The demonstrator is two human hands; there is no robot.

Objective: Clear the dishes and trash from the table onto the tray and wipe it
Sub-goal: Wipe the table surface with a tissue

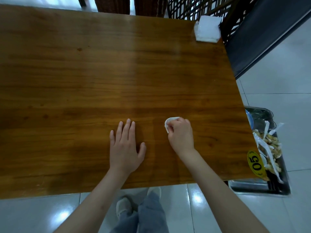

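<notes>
Gripping tissue [170,122], right hand [180,135]; left hand [125,147] flat on table [84,73].

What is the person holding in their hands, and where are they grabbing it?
The right hand grips a crumpled white tissue bunched under its fingers, only one edge showing. The left hand lies flat on the table, holding nothing.

1. Both forearms are bare to the frame's edge; no sleeves show.
2. The left hand [125,147] and right hand [180,134] wear no rings, watch or gloves.
3. The trousers [151,214] are loose, grey-blue cloth.
4. The shoes [123,206] are pale grey-white, with rounded toes.
</notes>
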